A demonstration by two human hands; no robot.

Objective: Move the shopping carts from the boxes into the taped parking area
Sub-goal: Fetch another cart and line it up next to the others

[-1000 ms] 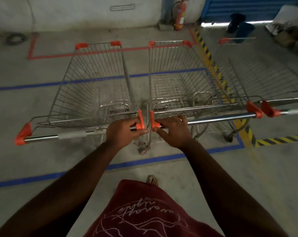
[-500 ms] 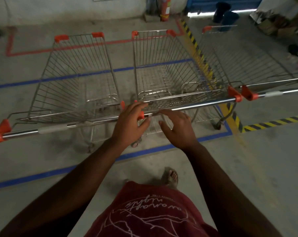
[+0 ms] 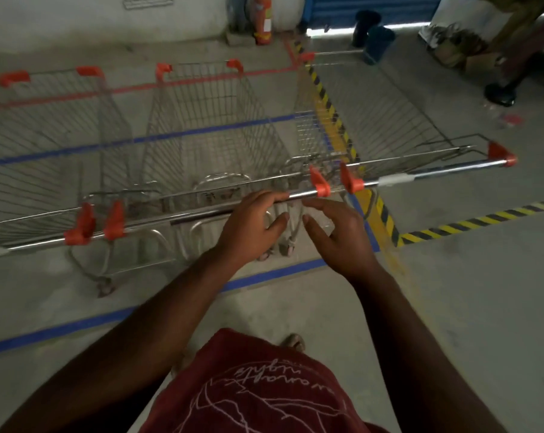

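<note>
The person wears a dark red shirt (image 3: 264,392) printed with thin white line art of branching, crossing strokes and 2 short lines of cursive lettering, which reads upside down from this view. Both forearms are bare to the near edge, with no sleeves, watch or bands, and the left hand (image 3: 252,228) and right hand (image 3: 339,235) carry no gloves or rings that can be made out. Just beyond the shirt's far hem, 1 foot in an open sandal (image 3: 293,341) shows, blurred.

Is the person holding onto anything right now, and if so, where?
The left hand rests its fingers on the middle cart's handle bar, near its right end, not gripping. The right hand is open, holding nothing.
</note>
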